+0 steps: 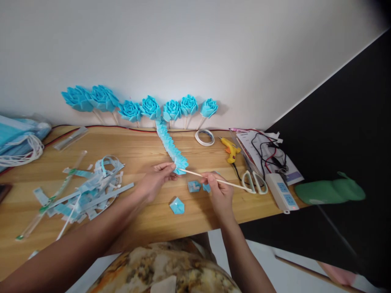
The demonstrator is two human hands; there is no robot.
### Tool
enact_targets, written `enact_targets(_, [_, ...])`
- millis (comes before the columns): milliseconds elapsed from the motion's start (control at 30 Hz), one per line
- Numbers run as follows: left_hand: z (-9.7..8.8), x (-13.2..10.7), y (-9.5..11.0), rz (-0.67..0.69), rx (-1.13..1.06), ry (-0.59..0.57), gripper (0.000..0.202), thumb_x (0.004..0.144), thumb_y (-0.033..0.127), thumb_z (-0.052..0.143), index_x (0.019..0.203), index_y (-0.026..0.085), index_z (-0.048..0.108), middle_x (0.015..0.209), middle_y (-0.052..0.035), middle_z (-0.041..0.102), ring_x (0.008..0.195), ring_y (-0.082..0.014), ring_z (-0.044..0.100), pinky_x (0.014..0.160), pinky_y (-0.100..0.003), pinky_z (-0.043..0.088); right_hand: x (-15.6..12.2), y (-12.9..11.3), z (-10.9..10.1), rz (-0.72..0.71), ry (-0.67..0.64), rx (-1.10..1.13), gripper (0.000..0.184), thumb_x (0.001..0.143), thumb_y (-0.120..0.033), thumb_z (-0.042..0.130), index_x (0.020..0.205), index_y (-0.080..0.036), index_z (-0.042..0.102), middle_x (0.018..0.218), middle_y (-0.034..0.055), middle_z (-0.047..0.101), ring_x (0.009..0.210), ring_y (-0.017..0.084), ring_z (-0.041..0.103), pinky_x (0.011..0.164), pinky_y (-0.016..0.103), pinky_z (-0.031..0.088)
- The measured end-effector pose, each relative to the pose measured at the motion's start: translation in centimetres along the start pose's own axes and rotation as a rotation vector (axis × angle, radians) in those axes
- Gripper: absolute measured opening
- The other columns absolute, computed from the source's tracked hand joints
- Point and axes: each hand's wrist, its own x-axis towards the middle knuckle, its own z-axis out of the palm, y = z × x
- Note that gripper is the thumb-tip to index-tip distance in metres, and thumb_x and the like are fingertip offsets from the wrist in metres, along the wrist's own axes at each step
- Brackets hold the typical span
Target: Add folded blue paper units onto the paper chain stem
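A thin wooden stick (233, 184) is pinched in my right hand (220, 195), its tip reaching a light blue folded petal (180, 168). That petal is between the closed thumb and fingers of my left hand (160, 177), at the near end of a long row of overlapping blue petals (168, 140). Whether the petal is joined to the row, I cannot tell. Loose blue folded pieces (177, 206) lie on the wooden table (146, 221) below my hands, one of them partly hidden by my right hand.
Several blue flowers on sticks (150, 107) lean against the wall. Blue and white scraps (88, 191) are heaped at left. On the right are a roll of tape (204, 137), a yellow glue gun (231, 150), white-handled scissors (254, 182), a power strip (281, 193) and a green bottle (330, 191).
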Motion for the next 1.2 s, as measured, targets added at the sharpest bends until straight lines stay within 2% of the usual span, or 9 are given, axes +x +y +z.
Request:
enact_targets(200, [-0.1, 0.1, -0.3, 0.013, 0.014, -0.016, 0.036, 0.073, 0.046, 0.077, 0.088, 0.014, 0.073, 0.087, -0.008, 0.073, 0.081, -0.0187, 0.064, 0.078, -0.03, 0.048, -0.1, 0.8, 0.7, 0.052, 0.028, 0.088, 0.029, 0.093, -0.039, 0.053, 0.086, -0.02, 0.074, 0.072, 0.0014, 0.066, 0.068, 0.014, 0.06, 0.063, 0.026, 0.047])
enact_targets(433, [0.3, 0.0, 0.6, -0.001, -0.017, -0.05, 0.044, 0.069, 0.051, 0.078, 0.085, 0.012, 0.071, 0.084, -0.0097, 0.073, 0.079, -0.02, 0.065, 0.077, -0.031, 0.047, 0.1, 1.1, 0.6, 0.059, 0.052, 0.083, 0.028, 0.092, -0.039, 0.054, 0.085, -0.021, 0.074, 0.073, 0.0018, 0.067, 0.067, 0.014, 0.059, 0.063, 0.026, 0.048])
enact_targets(633, [0.0, 0.0, 0.8, -0.03, -0.059, -0.084, 0.034, 0.072, 0.043, 0.073, 0.084, 0.011, 0.069, 0.084, -0.0118, 0.073, 0.08, -0.0234, 0.067, 0.079, -0.034, 0.047, 0.1, 0.9, 0.3, 0.04, 0.037, 0.04, 0.028, 0.092, -0.04, 0.053, 0.085, -0.021, 0.073, 0.074, 0.002, 0.067, 0.069, 0.015, 0.06, 0.063, 0.027, 0.049])
enact_targets(767, [-0.2, 0.1, 1.2, -0.062, -0.125, -0.139, 0.033, 0.071, 0.043, 0.069, 0.083, 0.012, 0.07, 0.087, -0.0124, 0.074, 0.085, -0.0263, 0.068, 0.079, -0.035, 0.047, 0.1, 0.8, 0.2, 0.031, 0.034, 0.048, 0.027, 0.092, -0.038, 0.053, 0.086, -0.021, 0.073, 0.074, 0.0019, 0.067, 0.069, 0.014, 0.06, 0.064, 0.027, 0.049])
enact_targets(933, [-0.4, -0.1, 1.5, -0.079, -0.022, -0.142, 0.032, 0.071, 0.035, 0.073, 0.093, 0.013, 0.07, 0.093, -0.0115, 0.074, 0.09, -0.0251, 0.068, 0.082, -0.033, 0.046, 0.2, 0.7, 0.3, 0.044, 0.027, 0.056, 0.027, 0.092, -0.038, 0.053, 0.085, -0.021, 0.074, 0.075, 0.0019, 0.067, 0.069, 0.014, 0.06, 0.063, 0.026, 0.049])
enact_targets(1067, [-0.8, 0.1, 1.4, -0.077, 0.017, -0.119, 0.041, 0.072, 0.042, 0.077, 0.102, 0.015, 0.07, 0.096, -0.011, 0.074, 0.089, -0.0249, 0.069, 0.082, -0.035, 0.047, 0.1, 0.6, 0.2, 0.043, 0.033, 0.047, 0.028, 0.091, -0.04, 0.054, 0.085, -0.021, 0.074, 0.074, 0.0023, 0.067, 0.069, 0.015, 0.06, 0.063, 0.027, 0.049])
enact_targets(1200, [-1.1, 0.4, 1.6, -0.095, 0.035, -0.104, 0.045, 0.066, 0.039, 0.084, 0.102, 0.015, 0.071, 0.096, -0.0093, 0.074, 0.086, -0.0218, 0.069, 0.081, -0.033, 0.049, 0.0, 0.7, 0.2, 0.039, 0.013, 0.063, 0.028, 0.091, -0.04, 0.054, 0.086, -0.021, 0.074, 0.074, 0.0024, 0.067, 0.069, 0.015, 0.06, 0.064, 0.027, 0.05])
